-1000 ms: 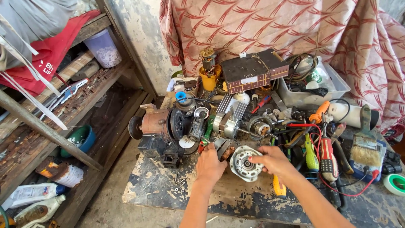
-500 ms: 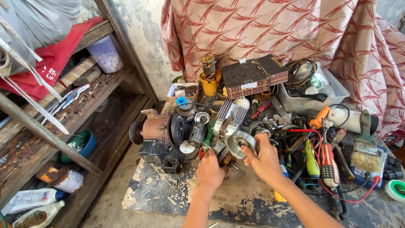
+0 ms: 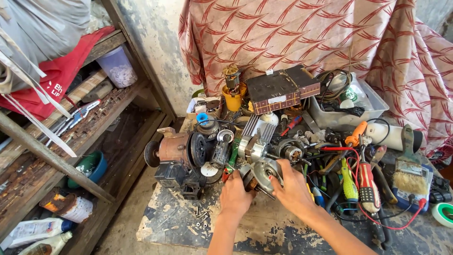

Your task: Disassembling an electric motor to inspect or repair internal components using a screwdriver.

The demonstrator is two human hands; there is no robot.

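Pretty cluttered workbench (image 3: 264,226) here, both hands are on a small electric motor (image 3: 262,174) near the front edge: the left hand (image 3: 236,198) cups its near side and the right hand (image 3: 293,189) wraps the round silver end cover. Just left of it sits a rusty brown motor (image 3: 177,153), and to the right there's a mess of screwdrivers (image 3: 361,182), red wires and a paintbrush (image 3: 409,165). Behind all that a yellow cup (image 3: 232,97) and a dark circuit box (image 3: 281,89) stand against the patterned red cloth (image 3: 302,38).
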